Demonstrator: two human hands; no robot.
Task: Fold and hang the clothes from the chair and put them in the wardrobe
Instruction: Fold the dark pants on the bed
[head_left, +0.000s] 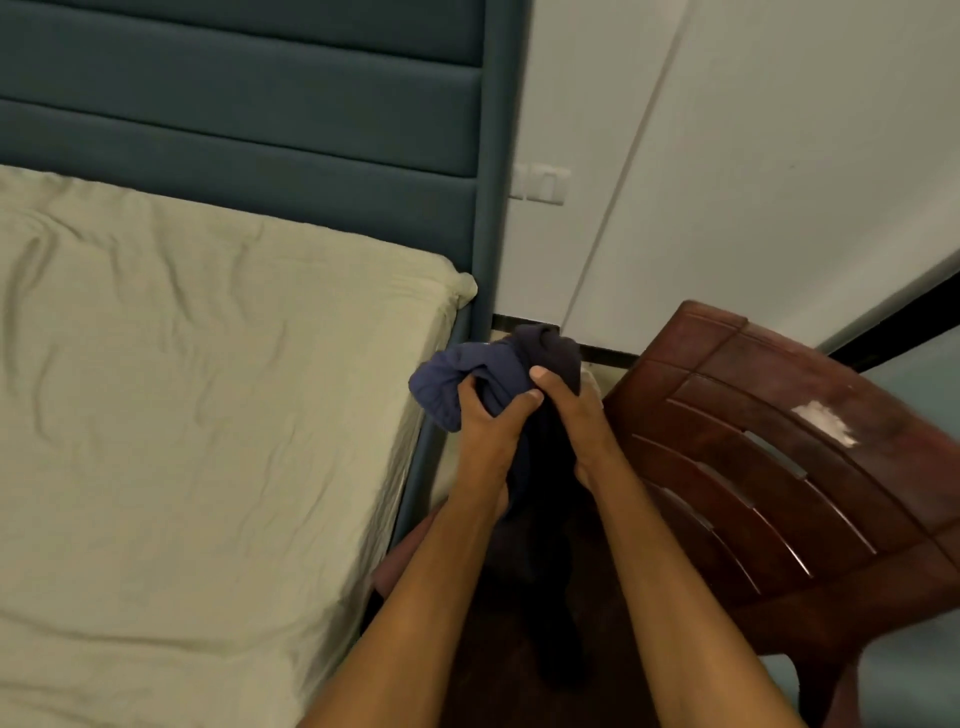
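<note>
A bunched dark navy garment (498, 364) is held up between the bed and the chair. My left hand (485, 421) grips its lighter blue left part, thumb pressed over the cloth. My right hand (574, 415) grips the darker part beside it, and dark fabric (550, 545) hangs down between my forearms. The reddish-brown plastic chair (769, 467) stands to the right, its slatted back facing me. A pinkish cloth (400, 561) shows under my left forearm; its extent is hidden.
A bed with a pale green sheet (197, 415) fills the left, backed by a teal padded headboard (249, 104). White panels (753, 182) rise behind the chair, with a wall switch (540, 182) beside the headboard. A narrow floor gap separates bed and chair.
</note>
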